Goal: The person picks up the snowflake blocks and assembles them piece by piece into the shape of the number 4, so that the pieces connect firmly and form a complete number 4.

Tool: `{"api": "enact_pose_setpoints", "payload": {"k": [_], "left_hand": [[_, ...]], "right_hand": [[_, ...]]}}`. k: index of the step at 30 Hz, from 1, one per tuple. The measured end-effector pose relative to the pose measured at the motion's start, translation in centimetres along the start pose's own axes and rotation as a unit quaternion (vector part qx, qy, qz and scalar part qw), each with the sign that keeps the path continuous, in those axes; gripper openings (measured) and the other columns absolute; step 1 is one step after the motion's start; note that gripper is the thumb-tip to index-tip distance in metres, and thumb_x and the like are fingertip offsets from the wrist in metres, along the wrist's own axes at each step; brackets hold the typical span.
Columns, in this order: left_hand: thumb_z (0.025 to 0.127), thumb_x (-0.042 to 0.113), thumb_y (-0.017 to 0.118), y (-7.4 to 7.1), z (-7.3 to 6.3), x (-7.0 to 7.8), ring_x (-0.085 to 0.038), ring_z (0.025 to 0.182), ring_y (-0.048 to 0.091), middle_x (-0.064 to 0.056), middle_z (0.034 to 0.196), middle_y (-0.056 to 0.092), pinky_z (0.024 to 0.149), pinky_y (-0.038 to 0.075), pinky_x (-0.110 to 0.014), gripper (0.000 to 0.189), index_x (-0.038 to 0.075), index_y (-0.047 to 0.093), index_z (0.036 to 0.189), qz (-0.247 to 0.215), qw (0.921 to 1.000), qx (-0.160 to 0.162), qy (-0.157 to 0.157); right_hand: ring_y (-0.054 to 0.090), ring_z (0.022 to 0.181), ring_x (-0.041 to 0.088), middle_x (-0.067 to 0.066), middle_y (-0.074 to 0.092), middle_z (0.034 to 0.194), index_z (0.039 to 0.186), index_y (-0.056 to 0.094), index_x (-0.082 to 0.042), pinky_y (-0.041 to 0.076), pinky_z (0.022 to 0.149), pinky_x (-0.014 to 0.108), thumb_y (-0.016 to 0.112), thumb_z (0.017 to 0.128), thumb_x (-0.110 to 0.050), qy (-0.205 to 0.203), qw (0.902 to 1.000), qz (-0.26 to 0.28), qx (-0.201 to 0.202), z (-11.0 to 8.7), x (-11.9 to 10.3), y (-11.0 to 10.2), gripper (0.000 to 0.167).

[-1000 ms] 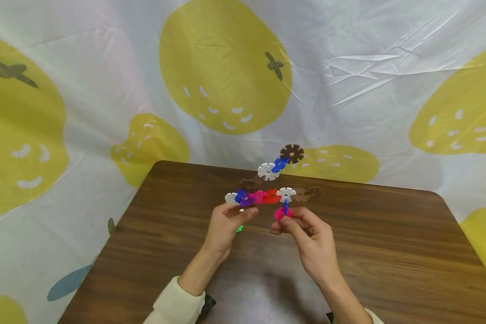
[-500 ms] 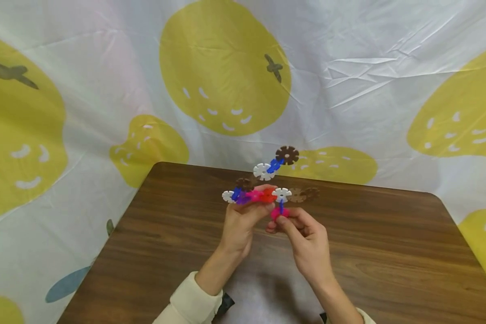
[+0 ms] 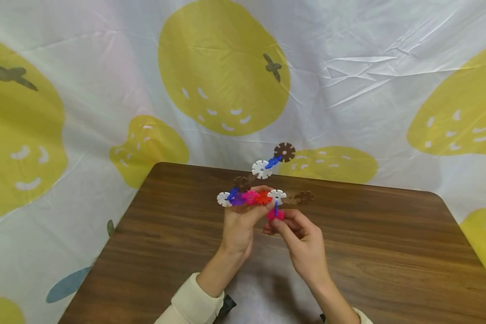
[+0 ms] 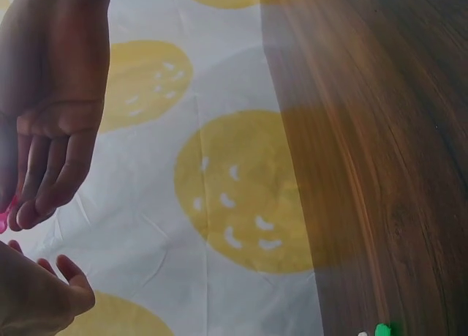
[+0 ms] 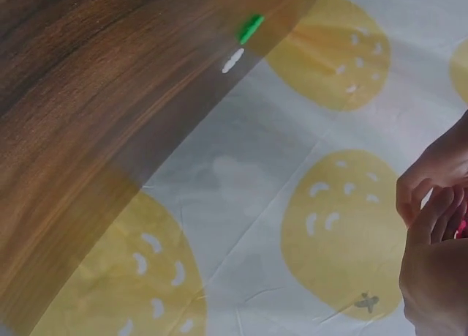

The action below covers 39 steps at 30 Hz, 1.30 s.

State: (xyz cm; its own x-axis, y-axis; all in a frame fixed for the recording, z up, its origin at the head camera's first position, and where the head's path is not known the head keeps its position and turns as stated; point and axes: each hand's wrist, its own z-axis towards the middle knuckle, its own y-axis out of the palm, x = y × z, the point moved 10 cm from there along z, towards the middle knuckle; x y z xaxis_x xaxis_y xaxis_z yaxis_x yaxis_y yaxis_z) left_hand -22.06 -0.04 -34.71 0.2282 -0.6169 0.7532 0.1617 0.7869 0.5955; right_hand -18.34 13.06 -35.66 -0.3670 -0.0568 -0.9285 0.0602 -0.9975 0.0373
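A chain of notched plastic interlocking discs is held up above the table in the head view. My left hand (image 3: 238, 230) grips its middle, with the thumb in front near the red disc (image 3: 263, 197) and fingers behind. Left of the thumb run a pink, a purple (image 3: 238, 199) and a blue disc, ending in a white disc (image 3: 224, 199). My right hand (image 3: 307, 246) pinches a lower pink disc (image 3: 275, 215), joined by a blue disc (image 3: 276, 207) to a white disc (image 3: 277, 196). Farther up, a brown disc (image 3: 284, 152) tops another branch.
A green disc (image 5: 251, 29) and a white disc (image 5: 232, 61) stand on the wooden table (image 3: 389, 252) in the right wrist view; my left hand hides them in the head view. A curtain (image 3: 348, 90) printed with yellow fruit hangs behind the table's far edge.
My left hand has shifted right along the chain to the red disc, covering the green disc on the table. The chain and right hand have drifted slightly left.
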Motion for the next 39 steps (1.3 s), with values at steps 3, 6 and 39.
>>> {"api": "enact_pose_setpoints", "payload": {"k": [3, 6, 39], "left_hand": [[0.082, -0.015, 0.07, -0.3, 0.0, 0.2, -0.008, 0.09, 0.071, 0.006, 0.102, 0.077, 0.086, 0.056, -0.023, 0.039, 0.019, 0.077, 0.101, 0.006, 0.9999, 0.003, 0.008], [0.081, -0.017, 0.071, -0.7, 0.1, 0.4, -0.008, 0.089, 0.072, 0.006, 0.102, 0.078, 0.085, 0.058, -0.024, 0.041, 0.019, 0.076, 0.101, 0.009, 0.9998, 0.009, 0.014], [0.078, -0.023, 0.067, -2.2, 0.1, 2.7, -0.01, 0.095, 0.071, 0.005, 0.1, 0.076, 0.088, 0.059, -0.026, 0.049, 0.02, 0.077, 0.099, 0.007, 0.9985, 0.012, 0.053]], "right_hand": [[0.077, 0.082, 0.014, -0.003, 0.078, 0.088, 0.111, 0.064, 0.009, 0.064, 0.082, 0.032, 0.065, 0.098, 0.002, -0.006, 1.0, -0.006, -0.005, -0.1, 0.0, 0.0, 0.015], [0.077, 0.08, 0.013, -0.002, 0.078, 0.089, 0.113, 0.065, 0.008, 0.063, 0.08, 0.029, 0.063, 0.099, 0.002, -0.015, 0.9992, -0.036, -0.001, -0.4, 0.0, -0.4, 0.016], [0.061, 0.123, 0.037, 0.019, 0.067, 0.131, 0.141, 0.061, -0.007, 0.048, 0.108, 0.05, 0.085, 0.084, -0.022, -0.024, 0.9059, -0.391, -0.161, 4.3, 14.0, 3.8, 0.063]]}}
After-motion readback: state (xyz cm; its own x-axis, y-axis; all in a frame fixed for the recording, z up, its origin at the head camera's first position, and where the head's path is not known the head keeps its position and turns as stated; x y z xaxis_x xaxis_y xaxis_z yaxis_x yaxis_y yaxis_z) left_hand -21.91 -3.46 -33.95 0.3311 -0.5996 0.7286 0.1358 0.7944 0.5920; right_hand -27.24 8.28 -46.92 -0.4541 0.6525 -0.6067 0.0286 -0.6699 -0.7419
